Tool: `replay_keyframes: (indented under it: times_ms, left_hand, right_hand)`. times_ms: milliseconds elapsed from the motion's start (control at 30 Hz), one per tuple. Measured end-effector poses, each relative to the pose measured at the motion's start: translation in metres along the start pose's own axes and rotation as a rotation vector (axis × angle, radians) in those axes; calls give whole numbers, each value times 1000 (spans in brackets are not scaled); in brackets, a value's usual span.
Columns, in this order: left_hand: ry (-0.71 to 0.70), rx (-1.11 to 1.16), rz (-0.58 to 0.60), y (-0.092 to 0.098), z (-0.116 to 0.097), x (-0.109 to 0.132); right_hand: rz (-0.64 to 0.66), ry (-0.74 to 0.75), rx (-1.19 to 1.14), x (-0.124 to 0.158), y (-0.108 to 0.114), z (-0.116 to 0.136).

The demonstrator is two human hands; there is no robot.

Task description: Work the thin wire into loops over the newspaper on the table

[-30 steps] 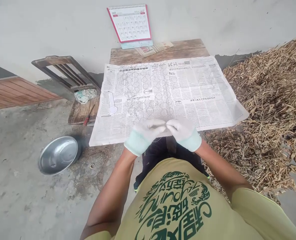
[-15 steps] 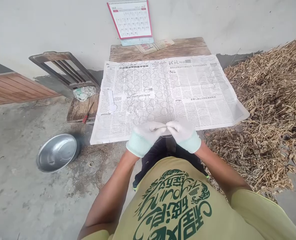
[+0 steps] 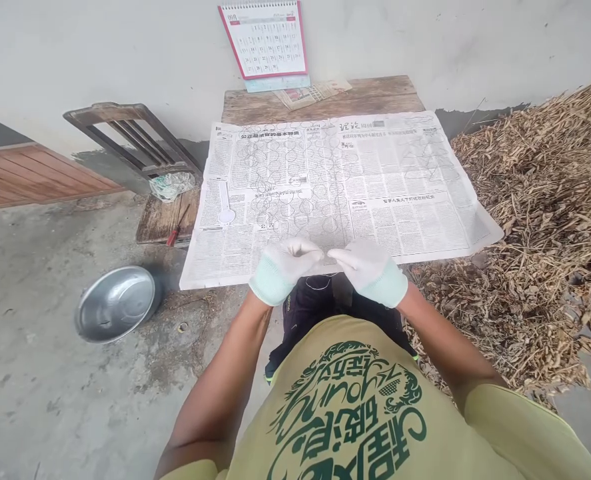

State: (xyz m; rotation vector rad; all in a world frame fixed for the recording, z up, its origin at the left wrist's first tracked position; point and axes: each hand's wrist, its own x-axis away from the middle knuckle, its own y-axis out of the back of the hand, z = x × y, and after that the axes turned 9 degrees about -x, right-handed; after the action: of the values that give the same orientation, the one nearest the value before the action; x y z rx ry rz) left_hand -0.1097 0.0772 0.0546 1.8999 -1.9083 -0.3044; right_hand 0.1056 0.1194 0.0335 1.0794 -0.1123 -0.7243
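White work gloves with mint cuffs cover both hands at the near edge of the newspaper [image 3: 415, 240]. My left hand [image 3: 288, 260] is closed in a pinch, thumb against fingertips. Just across a small gap, my right hand [image 3: 362, 263] also pinches, palm down. A thin wire [image 3: 317, 287] hangs in a curved loop beneath the fingers, in front of my dark trousers; its ends are too fine to follow clearly. Many fine wire rings [image 3: 270, 210] lie over the printed pages, mostly left of centre and in the middle. A white thermometer-shaped piece [image 3: 226, 203] rests at the left.
The newspaper covers a wooden table [image 3: 375, 97], with a desk calendar [image 3: 268, 40] at the wall. On the left stand a wooden chair [image 3: 148, 230] bearing a red-handled screwdriver [image 3: 174, 237] and plastic bag [image 3: 171, 185], and a metal basin [image 3: 118, 303]. Dried stalks [image 3: 550, 233] heap up at right.
My hands have come slightly apart; before, their fingertips met. The wire loop now hangs lower and further left. The view has shifted slightly.
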Motion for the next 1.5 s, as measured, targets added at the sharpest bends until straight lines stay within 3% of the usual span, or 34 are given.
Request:
replay_keyframes:
  times_ms: [367, 467, 633, 733, 867, 967, 1233, 1500]
  left_hand:
    - [71, 21, 87, 0, 6, -3]
    - [86, 34, 51, -1, 6, -7]
    - [20, 53, -159, 3, 4, -3]
    - [48, 82, -122, 1, 4, 4]
    - [159, 335, 15, -18, 9, 5]
    - [196, 584, 5, -34, 15, 2]
    - [121, 463, -252, -36, 15, 8]
    - [129, 399, -196, -28, 14, 5]
  right_hand:
    - [-24, -48, -68, 0, -8, 5]
    - [-105, -223, -296, -2, -9, 2]
    - [-297, -573, -632, -7, -13, -3]
    - [-353, -622, -693, -8, -13, -2]
    - [-429, -649, -703, -9, -15, 8]
    - [-474, -687, -789, -11, -20, 15]
    - [-416, -692, -1156, -11, -14, 17]
    - [-225, -698, -1123, -7, -1, 12]
